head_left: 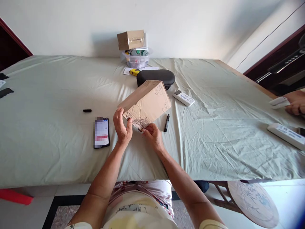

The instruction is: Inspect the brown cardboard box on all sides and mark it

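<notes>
A brown cardboard box (pixel 152 103) with black scribbled drawings on its face is tilted up between my hands. My left hand (pixel 123 128) grips its left lower corner, thumb on the drawn face and fingers around the side. With thumb and fingers pinched, my right hand (pixel 153 136) holds the lower edge near the dense scribble. A black marker (pixel 167 123) lies on the cloth just right of the box. Its small black cap (pixel 87 110) appears to lie apart on the left. Below that cap rests a phone (pixel 101 133) with its screen lit.
Behind the box are a black hard case (pixel 156 76), a yellow tape measure (pixel 134 72) and a plastic tub (pixel 137 60) topped by another cardboard box (pixel 130 39). A white device (pixel 184 98) lies to the right. Another person's hand (pixel 296 103) is at the far right, near a stool (pixel 254 203).
</notes>
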Demonstrator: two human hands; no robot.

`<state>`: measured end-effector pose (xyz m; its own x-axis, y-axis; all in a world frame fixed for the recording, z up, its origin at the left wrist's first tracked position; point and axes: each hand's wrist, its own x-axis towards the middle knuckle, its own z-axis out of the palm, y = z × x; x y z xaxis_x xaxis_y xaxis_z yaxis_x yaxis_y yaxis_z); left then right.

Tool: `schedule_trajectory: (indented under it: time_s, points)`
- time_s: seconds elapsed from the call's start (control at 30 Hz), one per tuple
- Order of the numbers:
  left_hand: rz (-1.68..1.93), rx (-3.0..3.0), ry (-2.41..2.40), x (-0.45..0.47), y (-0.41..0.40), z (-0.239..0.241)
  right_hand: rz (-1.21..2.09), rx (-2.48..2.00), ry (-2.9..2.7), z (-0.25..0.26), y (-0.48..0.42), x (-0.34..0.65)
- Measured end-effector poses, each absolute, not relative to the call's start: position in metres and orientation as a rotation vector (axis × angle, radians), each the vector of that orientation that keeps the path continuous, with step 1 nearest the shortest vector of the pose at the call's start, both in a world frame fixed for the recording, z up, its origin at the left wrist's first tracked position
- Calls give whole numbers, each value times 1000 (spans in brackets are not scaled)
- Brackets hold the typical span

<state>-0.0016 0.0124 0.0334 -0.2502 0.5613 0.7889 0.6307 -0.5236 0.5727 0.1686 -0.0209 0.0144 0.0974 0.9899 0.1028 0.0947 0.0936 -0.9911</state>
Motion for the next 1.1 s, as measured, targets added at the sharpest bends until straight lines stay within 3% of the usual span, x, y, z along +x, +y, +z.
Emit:
schedule_trajectory:
  time_s: [0.37, 0.57, 0.83, 1.1]
  points:
    - [-1782, -2051, -1424, -9, 18, 33, 560, -1629, -1158, 24, -6, 217]
    - [-1771, -2187, -1347, -13, 20, 36, 278, -1519, -1048, 22, 1, 235]
    - [-1767, -2085, -1286, -1, 15, 35, -178, -1456, -1452, 38, -20, 204]
    - [-1829, -2091, -1396, 2, 14, 33, -17, -1435, -1938, 50, -38, 157]
